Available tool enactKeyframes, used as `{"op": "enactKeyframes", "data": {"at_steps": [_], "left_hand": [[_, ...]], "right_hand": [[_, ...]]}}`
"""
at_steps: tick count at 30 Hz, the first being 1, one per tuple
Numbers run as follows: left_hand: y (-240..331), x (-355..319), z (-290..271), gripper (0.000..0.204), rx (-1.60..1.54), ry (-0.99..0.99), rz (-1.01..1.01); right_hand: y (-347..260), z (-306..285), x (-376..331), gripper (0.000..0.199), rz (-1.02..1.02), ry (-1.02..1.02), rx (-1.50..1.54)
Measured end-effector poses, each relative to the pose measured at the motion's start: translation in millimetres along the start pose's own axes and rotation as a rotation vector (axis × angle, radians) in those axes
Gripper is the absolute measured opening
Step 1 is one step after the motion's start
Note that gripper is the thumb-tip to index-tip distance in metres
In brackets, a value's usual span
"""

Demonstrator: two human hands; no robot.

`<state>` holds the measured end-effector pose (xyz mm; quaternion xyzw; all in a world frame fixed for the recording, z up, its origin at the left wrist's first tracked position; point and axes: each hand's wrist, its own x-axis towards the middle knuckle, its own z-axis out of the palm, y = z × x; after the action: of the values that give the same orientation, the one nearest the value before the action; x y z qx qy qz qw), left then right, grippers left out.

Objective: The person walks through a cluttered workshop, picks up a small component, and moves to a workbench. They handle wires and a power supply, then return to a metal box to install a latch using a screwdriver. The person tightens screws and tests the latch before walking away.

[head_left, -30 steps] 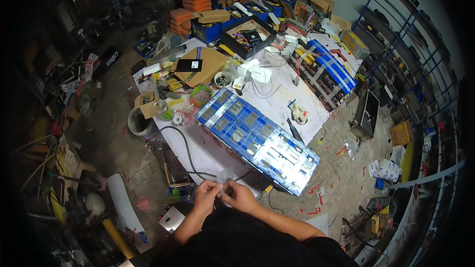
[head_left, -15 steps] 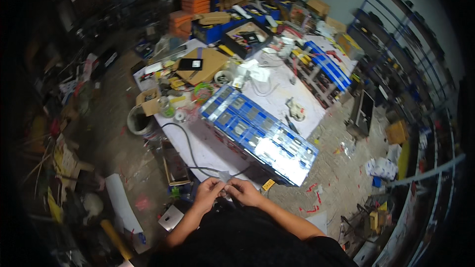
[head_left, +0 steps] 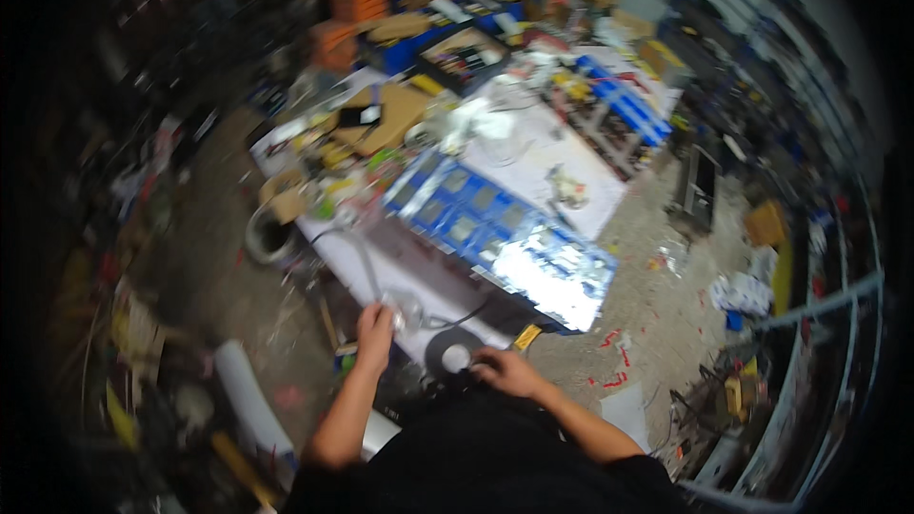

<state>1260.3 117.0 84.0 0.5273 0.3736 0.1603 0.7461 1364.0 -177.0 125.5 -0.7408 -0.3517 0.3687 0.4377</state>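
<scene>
Head | left hand (head_left: pixel 374 327) pinches film (head_left: pixel 407 311) | right hand (head_left: pixel 509 373) grip unclear | roll (head_left: pixel 449 340) near table edge (head_left: pixel 345 270)

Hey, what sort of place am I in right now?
Probably a cluttered repair or assembly workshop: there's a crowded work table, a large blue block on it, and tall shelves at the right.

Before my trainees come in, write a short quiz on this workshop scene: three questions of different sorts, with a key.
1. Fill in: the top of the long block on the white table is mostly white and ____.
2. True or false: the left hand and the right hand are apart.
3. Nearest the right hand is: A, the dark disc with a pale centre; B, the orange stack.

Key: 1 blue; 2 true; 3 A.
</scene>
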Motion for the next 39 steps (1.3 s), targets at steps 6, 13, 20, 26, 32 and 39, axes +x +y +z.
{"op": "enactKeyframes", "data": {"at_steps": [6, 13, 20, 26, 32, 39], "left_hand": [[46, 101, -18, 0.015, 0.186, 0.093, 0.217], [-23, 167, -45, 0.030, 0.373, 0.085, 0.160], [-66, 88, -2, 0.030, 0.372, 0.045, 0.101], [-84, -32, 62, 0.015, 0.376, 0.084, 0.120], [-135, -136, 207, 0.016, 0.577, -0.137, -0.067], [-192, -150, 380, 0.023, 0.622, -0.573, -0.153]], "right_hand": [[91, -5, -113, 0.028, 0.345, 0.289, 0.250], [138, -22, -224, 0.023, 0.630, 0.525, 0.392], [203, -30, -300, 0.013, 0.820, 0.788, 0.702], [301, -37, -373, 0.013, 0.936, 0.806, 0.737], [394, -99, -452, 0.014, 1.040, 0.829, 0.819], [390, -252, -490, 0.014, 0.884, 1.062, 0.835]]}}
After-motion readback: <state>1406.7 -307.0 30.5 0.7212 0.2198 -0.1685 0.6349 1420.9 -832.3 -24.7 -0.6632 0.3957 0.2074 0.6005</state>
